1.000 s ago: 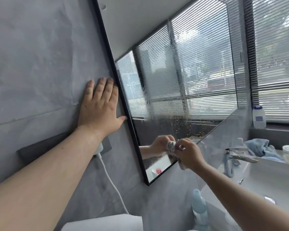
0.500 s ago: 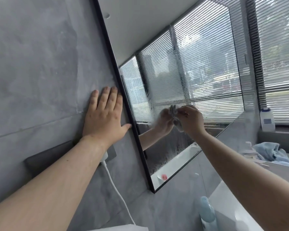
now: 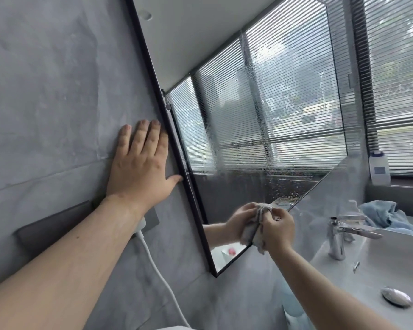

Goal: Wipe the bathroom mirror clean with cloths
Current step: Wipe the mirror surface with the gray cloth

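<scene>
1. Although a blue label is showing on the white bottle point(image 3: 379, 168) standing on the window sill at the far right, its writing is coming out too small to read, and no other lettering is showing.
2. The mirror point(image 3: 284, 115) is hanging on the grey wall point(image 3: 45, 91) in a thin black frame and is reflecting slatted blinds and a white ceiling. A band of droplets and smears is running down its middle and spreading along its lower part.
3. The right hand point(image 3: 275, 231) is gripping a bunched pale cloth point(image 3: 264, 209) and pressing it against the glass at the mirror's bottom edge, near the lower corner. The reflection is showing the hand and the cloth doubled.
4. The left hand point(image 3: 138, 172) is lying flat on the wall with its fingers straight and together. Its thumb is touching the mirror's frame.
5. Half a second ago the right hand and cloth were sitting higher, at mid-glass against the reflected blinds; they are now sitting down at the lower edge. The left hand is staying where it was.
6. The faucet point(image 3: 343, 229) and sink point(image 3: 379, 270) are showing again at the lower right, with a blue towel point(image 3: 379, 213) lying crumpled behind the faucet.
</scene>
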